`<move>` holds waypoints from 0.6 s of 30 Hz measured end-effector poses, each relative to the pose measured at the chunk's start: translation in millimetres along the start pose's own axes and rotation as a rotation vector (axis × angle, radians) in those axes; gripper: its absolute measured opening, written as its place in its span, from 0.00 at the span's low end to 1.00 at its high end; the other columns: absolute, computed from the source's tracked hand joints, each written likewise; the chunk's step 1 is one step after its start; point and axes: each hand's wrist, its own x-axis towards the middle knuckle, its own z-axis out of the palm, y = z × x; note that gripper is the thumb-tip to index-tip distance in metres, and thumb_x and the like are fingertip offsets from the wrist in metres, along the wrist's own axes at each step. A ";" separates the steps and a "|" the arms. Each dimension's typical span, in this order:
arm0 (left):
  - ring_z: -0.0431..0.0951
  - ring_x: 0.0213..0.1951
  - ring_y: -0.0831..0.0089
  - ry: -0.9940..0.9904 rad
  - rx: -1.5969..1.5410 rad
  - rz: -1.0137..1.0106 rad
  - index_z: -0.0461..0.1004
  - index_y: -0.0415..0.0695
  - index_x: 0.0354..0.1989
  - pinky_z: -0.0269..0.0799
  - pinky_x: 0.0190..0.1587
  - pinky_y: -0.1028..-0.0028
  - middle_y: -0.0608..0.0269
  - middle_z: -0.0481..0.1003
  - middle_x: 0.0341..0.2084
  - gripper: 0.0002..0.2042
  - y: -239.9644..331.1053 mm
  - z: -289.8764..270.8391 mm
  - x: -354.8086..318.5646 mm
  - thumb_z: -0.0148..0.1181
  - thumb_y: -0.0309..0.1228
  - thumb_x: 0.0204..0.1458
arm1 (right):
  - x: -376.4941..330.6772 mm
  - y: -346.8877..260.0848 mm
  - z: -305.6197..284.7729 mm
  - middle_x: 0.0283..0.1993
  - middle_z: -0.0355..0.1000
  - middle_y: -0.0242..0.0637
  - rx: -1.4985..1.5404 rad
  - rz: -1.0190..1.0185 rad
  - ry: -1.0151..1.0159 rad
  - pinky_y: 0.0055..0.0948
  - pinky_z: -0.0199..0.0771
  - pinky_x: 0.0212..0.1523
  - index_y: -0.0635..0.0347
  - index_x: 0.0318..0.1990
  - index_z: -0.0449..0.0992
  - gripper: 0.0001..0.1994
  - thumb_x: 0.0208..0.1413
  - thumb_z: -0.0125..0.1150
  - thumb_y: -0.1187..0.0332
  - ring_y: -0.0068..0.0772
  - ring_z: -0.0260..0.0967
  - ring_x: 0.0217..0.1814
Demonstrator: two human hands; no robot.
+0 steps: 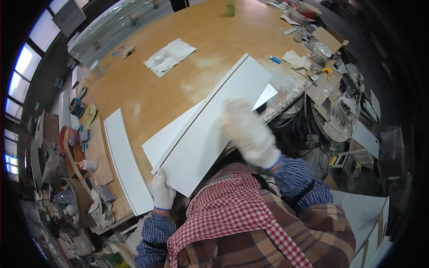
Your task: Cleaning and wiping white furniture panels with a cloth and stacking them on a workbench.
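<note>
A long white panel (pixel 196 152) with a groove along its far edge lies slantwise at the table's front. My left hand (pixel 162 190), in a white knit glove, grips the panel's lower left corner with its fingers closed on the edge. Over the panel's right part is my right hand (pixel 251 138), also gloved in white. Motion smears its fingers, so I cannot make out whether it holds anything. Under the panel lies another white board (pixel 166 136), showing on its far side. To the left, a narrow white strip panel (pixel 125 161) rests apart on the wood.
The wooden table (pixel 134 85) carries a white cloth (pixel 170 56) with a small round item on it, and a blue object (pixel 275 59). Tools, a red tub (pixel 68 137) and a white bottle (pixel 88 165) crowd the left edge. Cardboard and plastic scraps (pixel 328 89) pile up at right.
</note>
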 end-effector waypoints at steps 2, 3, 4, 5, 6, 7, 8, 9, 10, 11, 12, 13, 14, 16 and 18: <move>0.81 0.51 0.59 0.041 -0.008 -0.075 0.67 0.36 0.59 0.81 0.56 0.61 0.52 0.77 0.50 0.17 -3.7 -0.7 -1.4 0.51 0.35 0.70 | -3.3 -30.9 62.8 0.57 0.74 0.45 0.100 0.030 -0.148 0.48 0.69 0.65 0.61 0.58 0.74 0.27 0.48 0.64 0.65 0.49 0.71 0.61; 0.81 0.51 0.59 0.100 -0.028 -0.141 0.67 0.36 0.58 0.81 0.56 0.61 0.53 0.77 0.50 0.17 -6.1 2.7 -2.0 0.51 0.35 0.70 | 1.9 -41.0 81.1 0.54 0.73 0.44 0.117 -0.056 -0.168 0.44 0.69 0.63 0.60 0.53 0.74 0.24 0.47 0.61 0.62 0.46 0.70 0.59; 0.81 0.49 0.59 0.074 -0.006 -0.158 0.69 0.36 0.56 0.81 0.55 0.61 0.54 0.77 0.50 0.15 -5.8 10.1 -5.0 0.53 0.35 0.69 | -10.7 -42.4 110.2 0.53 0.72 0.43 0.071 -0.142 -0.477 0.45 0.67 0.64 0.60 0.52 0.74 0.24 0.48 0.59 0.59 0.45 0.70 0.60; 0.81 0.49 0.59 0.065 -0.005 -0.153 0.69 0.36 0.56 0.81 0.55 0.61 0.54 0.77 0.50 0.15 -10.1 -0.5 -6.4 0.53 0.35 0.69 | -14.9 -35.0 116.9 0.53 0.72 0.43 0.064 -0.145 -0.472 0.45 0.67 0.64 0.60 0.52 0.74 0.24 0.48 0.59 0.59 0.45 0.70 0.60; 0.81 0.49 0.60 0.116 0.025 -0.159 0.69 0.36 0.55 0.82 0.54 0.61 0.54 0.77 0.49 0.15 -18.0 -19.7 -9.5 0.55 0.35 0.69 | -16.5 -29.3 123.5 0.52 0.72 0.43 0.104 -0.117 -0.520 0.45 0.66 0.65 0.59 0.52 0.73 0.23 0.49 0.59 0.59 0.45 0.69 0.60; 0.82 0.49 0.60 0.166 0.051 -0.167 0.70 0.36 0.55 0.82 0.54 0.60 0.54 0.78 0.49 0.15 -23.1 -31.5 -10.0 0.56 0.35 0.68 | -17.4 -21.2 126.7 0.52 0.72 0.43 0.142 -0.088 -0.571 0.46 0.64 0.66 0.58 0.52 0.73 0.23 0.49 0.60 0.59 0.45 0.69 0.61; 0.82 0.49 0.60 0.164 0.049 -0.164 0.70 0.36 0.55 0.82 0.54 0.60 0.54 0.78 0.49 0.15 -22.1 -36.7 -9.9 0.56 0.35 0.68 | -19.0 1.2 115.5 0.51 0.73 0.42 0.076 -0.031 -0.388 0.47 0.64 0.66 0.56 0.52 0.74 0.21 0.51 0.59 0.59 0.47 0.69 0.59; 0.82 0.49 0.61 0.196 0.080 -0.175 0.70 0.36 0.55 0.82 0.54 0.61 0.54 0.78 0.49 0.16 -21.4 -42.0 -12.2 0.57 0.35 0.67 | -15.8 27.3 102.8 0.51 0.72 0.41 -0.082 -0.050 -0.300 0.48 0.65 0.64 0.55 0.52 0.74 0.19 0.53 0.58 0.59 0.48 0.69 0.56; 0.82 0.49 0.61 0.233 0.105 -0.186 0.70 0.36 0.55 0.82 0.54 0.62 0.54 0.78 0.49 0.16 -23.2 -43.5 -15.5 0.58 0.35 0.67 | -7.8 54.4 86.8 0.51 0.72 0.42 -0.094 0.022 -0.370 0.48 0.65 0.62 0.54 0.51 0.75 0.18 0.55 0.58 0.60 0.48 0.69 0.57; 0.82 0.49 0.61 0.240 0.098 -0.183 0.70 0.36 0.55 0.82 0.54 0.62 0.54 0.78 0.49 0.16 -23.5 -39.2 -17.9 0.58 0.35 0.67 | -3.7 86.7 71.8 0.58 0.71 0.48 -0.250 0.081 -0.488 0.47 0.61 0.68 0.61 0.57 0.72 0.23 0.61 0.55 0.54 0.50 0.67 0.63; 0.81 0.50 0.61 0.213 0.098 -0.200 0.70 0.37 0.56 0.81 0.55 0.63 0.54 0.78 0.49 0.17 -20.4 -32.6 -18.6 0.58 0.36 0.67 | -9.8 125.8 65.0 0.59 0.71 0.47 -0.423 0.127 -0.460 0.47 0.59 0.68 0.61 0.58 0.72 0.23 0.64 0.51 0.52 0.51 0.66 0.64; 0.81 0.50 0.62 0.170 0.105 -0.223 0.69 0.37 0.57 0.80 0.56 0.64 0.53 0.77 0.49 0.18 -17.3 -24.0 -14.8 0.58 0.37 0.67 | -32.7 180.4 67.9 0.53 0.72 0.42 -0.474 0.153 -0.252 0.49 0.57 0.68 0.56 0.54 0.74 0.20 0.64 0.49 0.53 0.48 0.66 0.61; 0.81 0.50 0.62 0.189 0.100 -0.202 0.69 0.37 0.57 0.80 0.56 0.64 0.53 0.77 0.49 0.18 -16.8 -23.3 -18.5 0.58 0.37 0.67 | -28.4 203.5 64.3 0.54 0.71 0.42 -0.609 0.209 -0.204 0.49 0.56 0.67 0.57 0.56 0.73 0.21 0.66 0.48 0.53 0.48 0.64 0.63; 0.79 0.54 0.61 0.260 -0.004 -0.170 0.69 0.39 0.60 0.77 0.59 0.62 0.54 0.77 0.53 0.22 -22.5 -13.9 -29.3 0.56 0.44 0.68 | -14.0 223.5 54.3 0.54 0.71 0.42 -0.605 0.326 -0.255 0.49 0.56 0.66 0.57 0.56 0.73 0.21 0.65 0.48 0.53 0.47 0.63 0.63; 0.78 0.56 0.61 0.365 -0.002 -0.217 0.68 0.39 0.61 0.77 0.59 0.60 0.55 0.76 0.54 0.25 -26.2 2.0 -32.0 0.54 0.48 0.68 | -8.0 212.5 66.5 0.55 0.71 0.42 -0.589 0.442 -0.313 0.49 0.56 0.65 0.57 0.56 0.73 0.21 0.64 0.49 0.54 0.47 0.63 0.63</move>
